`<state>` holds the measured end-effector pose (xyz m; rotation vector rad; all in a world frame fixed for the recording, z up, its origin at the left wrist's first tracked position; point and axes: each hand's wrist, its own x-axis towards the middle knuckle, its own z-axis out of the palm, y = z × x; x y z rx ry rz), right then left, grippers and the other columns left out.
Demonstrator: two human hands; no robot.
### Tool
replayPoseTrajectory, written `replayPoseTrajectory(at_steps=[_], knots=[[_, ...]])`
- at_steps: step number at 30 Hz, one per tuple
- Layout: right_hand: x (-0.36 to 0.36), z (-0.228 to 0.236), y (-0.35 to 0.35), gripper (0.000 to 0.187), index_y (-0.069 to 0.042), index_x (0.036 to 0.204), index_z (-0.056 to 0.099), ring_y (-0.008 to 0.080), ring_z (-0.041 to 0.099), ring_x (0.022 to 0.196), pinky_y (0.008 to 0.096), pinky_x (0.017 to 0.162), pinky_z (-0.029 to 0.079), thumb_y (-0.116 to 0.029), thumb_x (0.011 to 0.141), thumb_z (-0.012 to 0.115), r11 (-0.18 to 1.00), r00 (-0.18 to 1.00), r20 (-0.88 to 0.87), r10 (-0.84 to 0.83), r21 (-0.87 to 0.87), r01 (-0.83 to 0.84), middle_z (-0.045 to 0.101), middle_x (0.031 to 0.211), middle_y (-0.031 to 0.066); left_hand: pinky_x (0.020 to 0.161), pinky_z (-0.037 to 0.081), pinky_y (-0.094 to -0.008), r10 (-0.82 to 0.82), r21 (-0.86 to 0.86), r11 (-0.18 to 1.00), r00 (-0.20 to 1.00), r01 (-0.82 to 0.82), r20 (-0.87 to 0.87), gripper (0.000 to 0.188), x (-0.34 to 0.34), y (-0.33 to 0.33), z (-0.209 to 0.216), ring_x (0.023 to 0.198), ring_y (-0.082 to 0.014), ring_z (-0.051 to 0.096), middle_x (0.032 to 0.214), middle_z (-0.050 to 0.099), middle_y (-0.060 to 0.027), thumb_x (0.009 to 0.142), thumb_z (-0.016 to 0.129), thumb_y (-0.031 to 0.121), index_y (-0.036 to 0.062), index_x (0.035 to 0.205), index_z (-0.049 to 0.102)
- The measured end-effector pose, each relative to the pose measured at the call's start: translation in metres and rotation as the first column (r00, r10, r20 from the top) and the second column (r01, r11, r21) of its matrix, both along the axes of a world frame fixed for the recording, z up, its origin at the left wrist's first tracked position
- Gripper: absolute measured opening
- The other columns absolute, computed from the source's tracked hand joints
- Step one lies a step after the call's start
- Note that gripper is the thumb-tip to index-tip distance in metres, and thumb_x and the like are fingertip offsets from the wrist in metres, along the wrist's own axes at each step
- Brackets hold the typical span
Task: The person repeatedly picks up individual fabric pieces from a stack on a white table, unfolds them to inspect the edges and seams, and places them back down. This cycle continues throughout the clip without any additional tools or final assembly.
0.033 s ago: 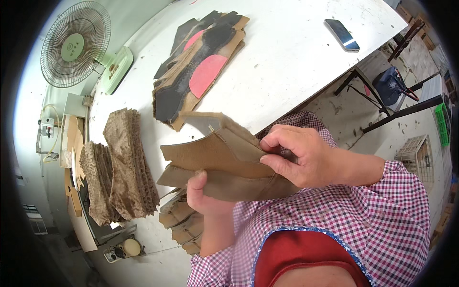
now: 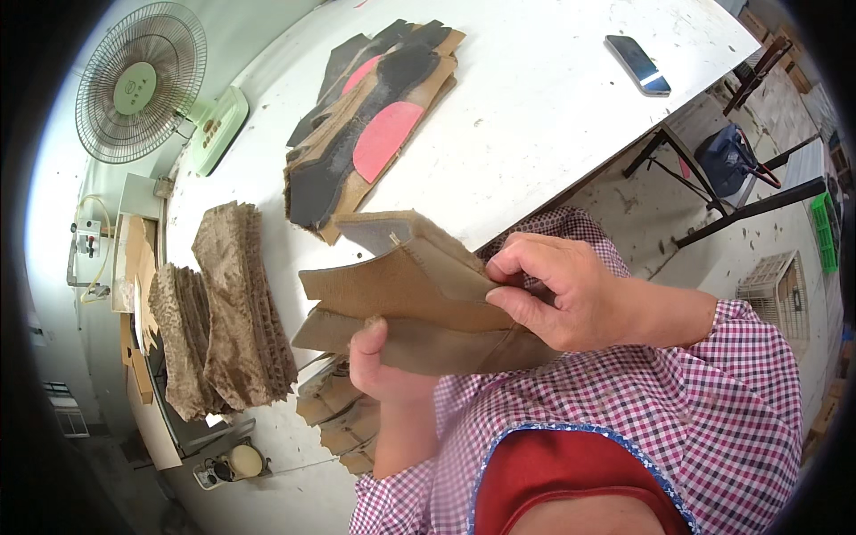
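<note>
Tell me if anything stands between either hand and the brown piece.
Nothing visible does. The left hand has its thumb on the brown piece, its fingers hidden; the right hand pinches the edge.

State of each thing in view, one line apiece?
Left hand: gripping the brown piece, thumb on top
Right hand: pinching its edge
Brown piece: held, flaps parted at left
Pink-patched dark pieces: piled, overlapping, on the white table
Fuzzy brown pieces: in two adjacent stacks
Phone: lying flat
Fan: upright; running or not, unclear
</note>
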<state>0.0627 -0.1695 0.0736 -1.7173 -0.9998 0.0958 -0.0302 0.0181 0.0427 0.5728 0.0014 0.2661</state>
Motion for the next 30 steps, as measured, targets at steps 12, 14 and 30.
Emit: replayPoseTrajectory(at_steps=[12,14,30], knots=[[0.006,-0.013,0.009,0.020,0.002,0.096,0.053,0.0307,0.058,0.068,0.0371,0.060,0.048,-0.004,0.083,0.067,0.992,0.961,0.244,-0.127,0.053,0.118,0.056,0.079,0.0143,0.103,0.040,-0.0432,0.039,0.115,0.993,0.990,-0.024,-0.135,0.050,0.006,-0.005,-0.013,0.119,-0.0301,0.053,0.129,0.055,-0.0162,0.088,0.043,0.023,-0.0022,0.131,0.047],[0.008,-0.011,0.009,0.019,0.002,0.095,0.054,0.0296,0.058,0.067,0.0365,0.059,0.048,-0.003,0.083,0.067,0.992,0.954,0.273,-0.123,0.046,0.115,0.056,0.078,0.0139,0.104,0.040,-0.0430,0.012,0.095,0.996,0.991,0.000,-0.130,0.050,0.005,-0.007,-0.015,0.119,-0.0300,0.053,0.128,0.055,-0.0164,0.088,0.042,0.023,-0.0027,0.130,0.047],[0.009,-0.002,0.005,0.014,0.000,0.082,0.055,0.0275,0.055,0.058,0.0366,0.052,0.044,-0.005,0.082,0.068,0.997,0.974,0.218,-0.056,0.070,0.042,0.054,0.069,0.0120,0.105,0.038,-0.0418,-0.057,0.214,0.970,0.961,0.118,-0.272,0.052,0.000,-0.013,-0.020,0.120,-0.0288,0.051,0.127,0.055,-0.0160,0.086,0.043,0.025,-0.0035,0.129,0.048]])
